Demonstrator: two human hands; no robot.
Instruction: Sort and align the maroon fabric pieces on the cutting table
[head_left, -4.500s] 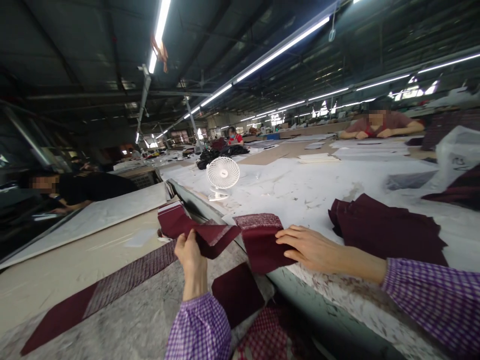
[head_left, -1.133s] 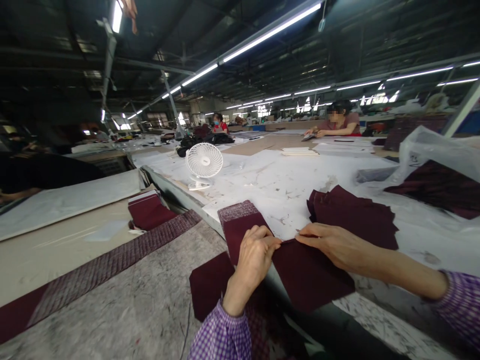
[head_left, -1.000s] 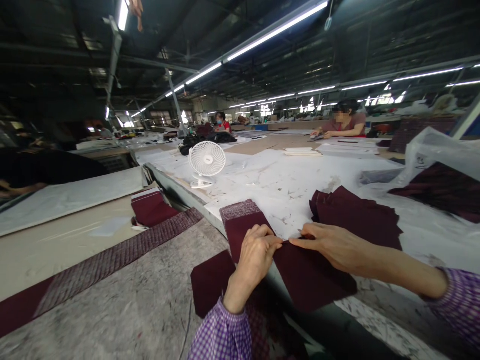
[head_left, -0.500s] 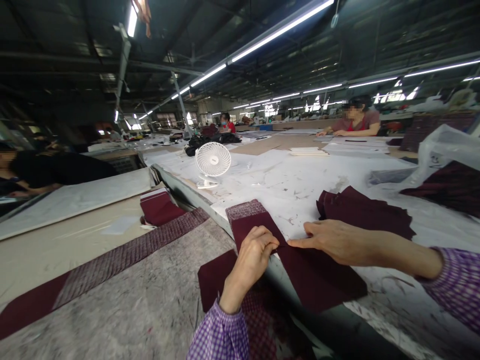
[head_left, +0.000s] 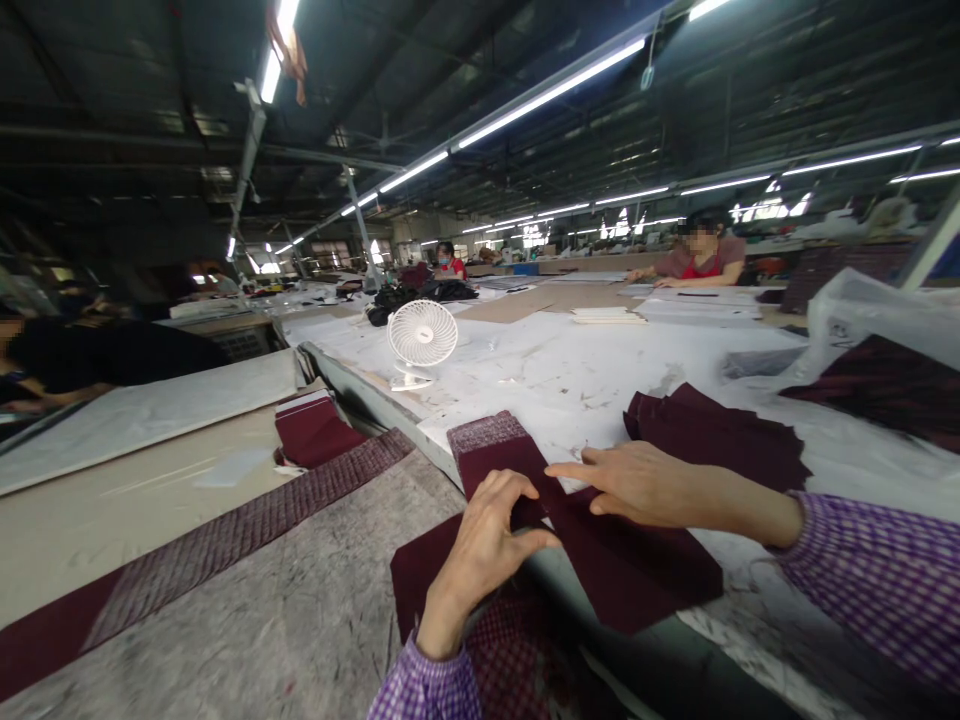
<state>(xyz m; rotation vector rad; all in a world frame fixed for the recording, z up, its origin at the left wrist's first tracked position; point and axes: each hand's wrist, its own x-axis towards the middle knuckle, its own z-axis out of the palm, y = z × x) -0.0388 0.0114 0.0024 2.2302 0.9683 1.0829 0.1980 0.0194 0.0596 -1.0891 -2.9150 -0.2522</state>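
Note:
A maroon fabric piece (head_left: 622, 565) lies across the near edge of the white work table (head_left: 585, 375), over another maroon piece with a textured end (head_left: 486, 436). My right hand (head_left: 634, 485) rests flat on the upper piece, fingers stretched out leftward. My left hand (head_left: 484, 545) hovers at the fabric's left edge, fingers curled and spread, thumb out, gripping nothing I can see. A further maroon piece (head_left: 420, 575) lies lower, on the grey surface below my left hand.
A fanned stack of maroon pieces (head_left: 720, 435) sits right of my hands. A small white fan (head_left: 424, 340) stands further back. A folded maroon bundle (head_left: 315, 435) and long fabric strip (head_left: 225, 540) lie left. A plastic bag (head_left: 877, 310) is far right. Other people work at distant tables.
My left hand has let go of its pinch on the fabric edge and opened, drawing back slightly. My right hand has flattened onto the piece and slid left.

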